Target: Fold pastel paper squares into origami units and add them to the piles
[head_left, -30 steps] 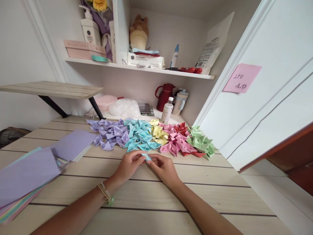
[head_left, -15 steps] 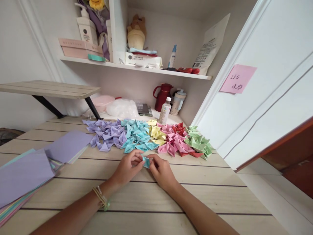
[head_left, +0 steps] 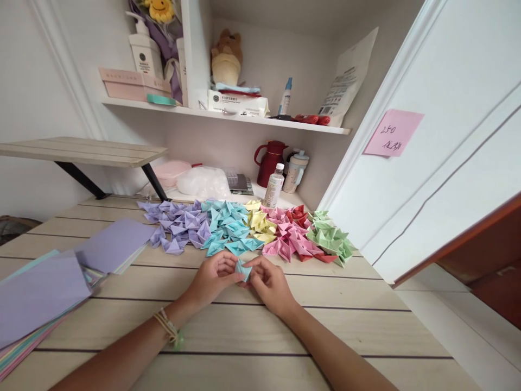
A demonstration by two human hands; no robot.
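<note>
A small folded piece of light blue paper (head_left: 243, 270) is pinched between my two hands, just above the slatted table. My left hand (head_left: 217, 277) grips its left side with thumb and fingers. On the right edge, my right hand (head_left: 269, 279) closes its thumb and forefinger. Right behind the hands lie heaps of folded paper boats: purple boats (head_left: 179, 225), blue boats (head_left: 228, 222), yellow boats (head_left: 260, 221), pink boats (head_left: 293, 239) with some red ones, and green boats (head_left: 330, 238). The fingers partly cover the blue piece.
Stacks of coloured paper sheets (head_left: 38, 296) lie at the left, topped with purple. A small raised wooden shelf (head_left: 85, 149) stands behind them. At the back are a bottle (head_left: 274, 186), a red jug (head_left: 271, 162) and a cup (head_left: 296, 172). A pink note (head_left: 393, 133) sticks to the right panel.
The blue paper has turned and now shows a more pointed, folded shape between my fingers. Both hands stay in nearly the same place.
</note>
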